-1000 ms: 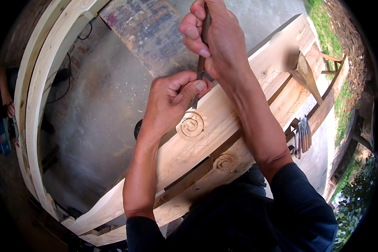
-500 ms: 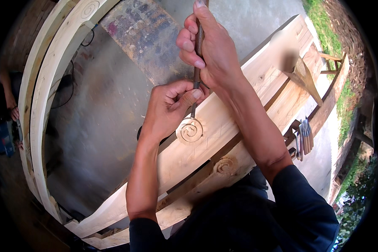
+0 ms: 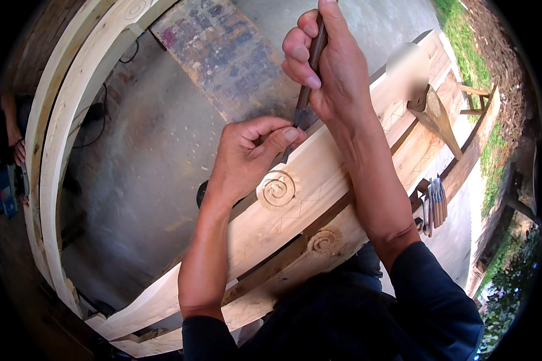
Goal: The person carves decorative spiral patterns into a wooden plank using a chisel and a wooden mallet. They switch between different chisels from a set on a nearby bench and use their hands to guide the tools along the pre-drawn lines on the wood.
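A carving chisel (image 3: 304, 96) with a brown wooden handle slants down to a pale curved beam (image 3: 253, 231). My right hand (image 3: 343, 72) is wrapped round the handle high up. My left hand (image 3: 244, 156) pinches the metal blade low down, thumb and fingers together. The blade's tip sits just above the upper edge of a carved spiral (image 3: 278, 189); whether it touches the wood I cannot tell. Pencilled zigzag lines run along the beam beside the spiral. Nearer to me lies a second beam (image 3: 265, 292) bearing a similar carved spiral (image 3: 323, 242).
Several chisels (image 3: 438, 204) stand bundled at the right. A tapering wooden piece (image 3: 442, 123) rests across the beams near a blurred patch. Curved beams (image 3: 60, 132) arch at the left, where another person's hand (image 3: 19, 151) is by a blue power tool (image 3: 3, 195). Beyond lies a stained board (image 3: 223, 57).
My right hand has shifted to the right, and the chisel now leans further that way. Its tip has moved slightly up and right from the spiral's upper edge. Both hands keep their grip.
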A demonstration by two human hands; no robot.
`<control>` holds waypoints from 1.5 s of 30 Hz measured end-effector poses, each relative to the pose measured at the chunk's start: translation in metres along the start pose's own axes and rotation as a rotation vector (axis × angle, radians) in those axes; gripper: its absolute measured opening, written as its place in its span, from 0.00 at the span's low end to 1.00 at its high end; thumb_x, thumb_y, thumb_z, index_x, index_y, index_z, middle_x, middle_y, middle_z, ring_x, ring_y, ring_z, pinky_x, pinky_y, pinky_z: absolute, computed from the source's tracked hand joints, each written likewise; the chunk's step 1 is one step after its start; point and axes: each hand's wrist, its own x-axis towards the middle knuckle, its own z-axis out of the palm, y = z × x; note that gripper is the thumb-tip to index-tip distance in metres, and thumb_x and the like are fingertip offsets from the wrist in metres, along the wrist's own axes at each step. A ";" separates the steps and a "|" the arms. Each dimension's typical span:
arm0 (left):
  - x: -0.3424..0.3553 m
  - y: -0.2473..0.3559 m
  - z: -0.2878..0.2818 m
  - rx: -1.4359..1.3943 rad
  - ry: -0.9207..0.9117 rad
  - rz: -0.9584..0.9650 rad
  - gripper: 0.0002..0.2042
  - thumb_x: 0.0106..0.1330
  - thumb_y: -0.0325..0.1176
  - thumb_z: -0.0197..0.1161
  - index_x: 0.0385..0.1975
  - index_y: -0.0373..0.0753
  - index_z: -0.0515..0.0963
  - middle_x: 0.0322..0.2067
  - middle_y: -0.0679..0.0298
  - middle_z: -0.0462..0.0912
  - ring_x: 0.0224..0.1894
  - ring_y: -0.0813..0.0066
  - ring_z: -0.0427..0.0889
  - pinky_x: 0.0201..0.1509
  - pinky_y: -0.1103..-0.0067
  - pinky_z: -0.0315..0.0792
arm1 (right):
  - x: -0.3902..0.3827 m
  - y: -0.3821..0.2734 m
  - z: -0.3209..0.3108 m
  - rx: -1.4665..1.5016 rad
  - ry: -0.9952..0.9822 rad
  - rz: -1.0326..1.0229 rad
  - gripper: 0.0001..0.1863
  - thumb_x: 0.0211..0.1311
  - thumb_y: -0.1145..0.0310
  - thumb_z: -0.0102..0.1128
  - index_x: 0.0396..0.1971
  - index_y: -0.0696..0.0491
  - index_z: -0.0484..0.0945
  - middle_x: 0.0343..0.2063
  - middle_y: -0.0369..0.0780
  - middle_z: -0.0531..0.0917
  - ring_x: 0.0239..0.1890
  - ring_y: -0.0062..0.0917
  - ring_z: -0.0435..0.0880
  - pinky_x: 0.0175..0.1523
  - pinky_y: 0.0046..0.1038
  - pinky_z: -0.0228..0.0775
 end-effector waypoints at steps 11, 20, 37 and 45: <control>0.000 -0.001 -0.004 0.038 -0.016 -0.031 0.09 0.78 0.31 0.69 0.40 0.31 0.91 0.34 0.66 0.93 0.38 0.86 0.84 0.45 0.81 0.79 | -0.006 0.007 0.008 -0.088 -0.014 -0.018 0.28 0.88 0.39 0.41 0.32 0.47 0.68 0.16 0.39 0.76 0.08 0.21 0.62 0.12 0.23 0.49; 0.001 -0.001 -0.010 -0.024 -0.091 -0.035 0.09 0.79 0.30 0.69 0.41 0.30 0.90 0.37 0.65 0.93 0.41 0.84 0.85 0.50 0.79 0.80 | -0.006 0.019 0.006 -0.089 -0.019 0.050 0.29 0.88 0.39 0.42 0.31 0.47 0.68 0.17 0.40 0.77 0.08 0.21 0.64 0.12 0.23 0.51; 0.025 0.013 -0.002 0.071 -0.286 -0.060 0.11 0.78 0.30 0.68 0.46 0.26 0.89 0.44 0.56 0.93 0.51 0.70 0.89 0.61 0.73 0.81 | -0.021 -0.005 -0.017 0.014 0.068 -0.081 0.27 0.89 0.40 0.41 0.34 0.47 0.69 0.17 0.38 0.77 0.09 0.21 0.64 0.14 0.22 0.52; 0.026 0.012 -0.003 0.080 -0.291 -0.064 0.11 0.78 0.30 0.69 0.46 0.27 0.90 0.43 0.57 0.93 0.50 0.71 0.89 0.60 0.73 0.81 | -0.025 -0.007 -0.013 -0.063 0.100 -0.113 0.27 0.89 0.40 0.40 0.34 0.47 0.67 0.17 0.38 0.76 0.09 0.20 0.64 0.14 0.21 0.53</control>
